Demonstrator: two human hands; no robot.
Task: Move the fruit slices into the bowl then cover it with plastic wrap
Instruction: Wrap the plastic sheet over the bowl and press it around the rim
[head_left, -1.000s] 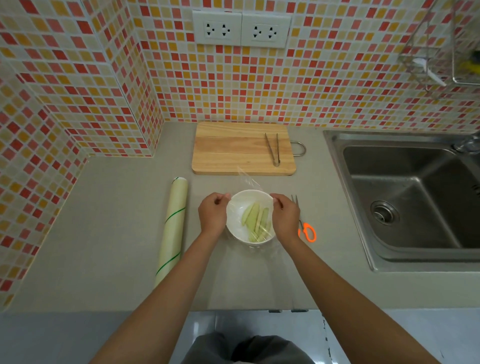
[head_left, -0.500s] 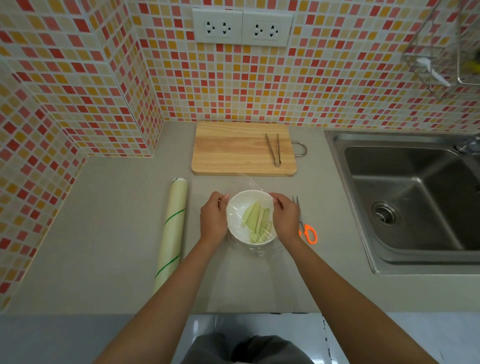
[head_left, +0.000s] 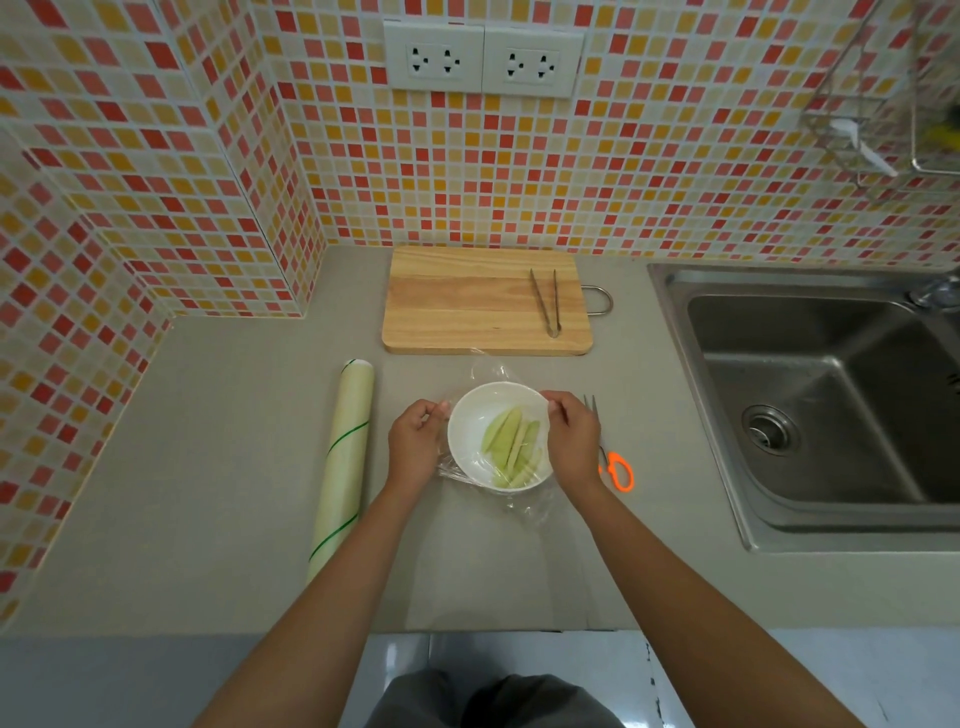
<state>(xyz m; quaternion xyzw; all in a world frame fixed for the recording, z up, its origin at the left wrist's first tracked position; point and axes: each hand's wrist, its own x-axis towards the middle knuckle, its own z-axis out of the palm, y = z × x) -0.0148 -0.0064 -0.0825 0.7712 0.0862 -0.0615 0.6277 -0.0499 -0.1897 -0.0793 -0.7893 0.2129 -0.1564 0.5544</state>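
Both hands have slid down the bowl's sides since a second ago, drawing the film tighter. Left hand (head_left: 415, 441) and right hand (head_left: 571, 447) each pinch clear plastic wrap (head_left: 488, 371) against the round white bowl (head_left: 467, 431) — pale green fruit slices (head_left: 511, 447) lie inside, on the grey countertop (head_left: 208, 467) between a wrap roll (head_left: 343, 462) and orange-handled scissors (head_left: 618, 470).

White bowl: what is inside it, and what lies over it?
Pale green fruit slices lie inside the white bowl, under clear plastic wrap. Both hands hide the side rims.
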